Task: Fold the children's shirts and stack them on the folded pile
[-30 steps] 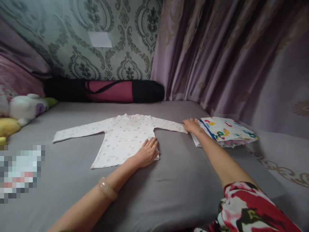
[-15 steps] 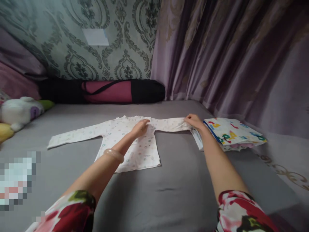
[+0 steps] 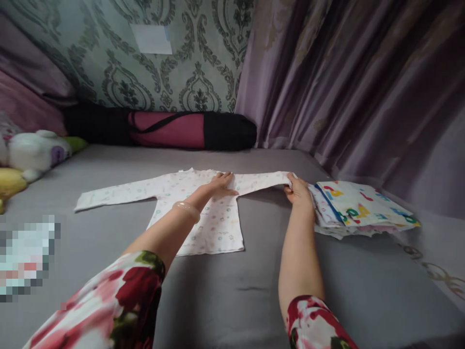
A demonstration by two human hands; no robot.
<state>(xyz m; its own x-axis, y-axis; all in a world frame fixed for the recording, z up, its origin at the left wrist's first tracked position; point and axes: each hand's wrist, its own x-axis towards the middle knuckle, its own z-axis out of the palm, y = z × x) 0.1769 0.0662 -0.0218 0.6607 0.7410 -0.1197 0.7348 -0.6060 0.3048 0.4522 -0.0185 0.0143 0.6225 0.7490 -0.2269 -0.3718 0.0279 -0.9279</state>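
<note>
A small white long-sleeved shirt (image 3: 214, 225) with a fine print lies spread on the grey bed sheet (image 3: 232, 300), both sleeves stretched out sideways. My left hand (image 3: 222, 184) rests flat on the shirt by the right-hand shoulder, fingers spread, a pale bangle (image 3: 187, 209) on that wrist. My right hand (image 3: 298, 189) grips the cuff end of the right-hand sleeve (image 3: 259, 180), with the thumb below and the fingers above. Just right of that hand sits a stack of folded clothes (image 3: 366, 203), a colourful printed piece on top.
A long black and maroon bag (image 3: 167, 130) lies along the patterned wall. Plush toys (image 3: 34, 152) are at the left. Purple curtains (image 3: 308, 72) hang behind and to the right. A blurred-out patch (image 3: 27, 257) covers something at the lower left.
My left hand has flattened onto the shirt near the shoulder. My right hand has turned and now grips the sleeve end, which looks straighter. The view has shifted slightly.
</note>
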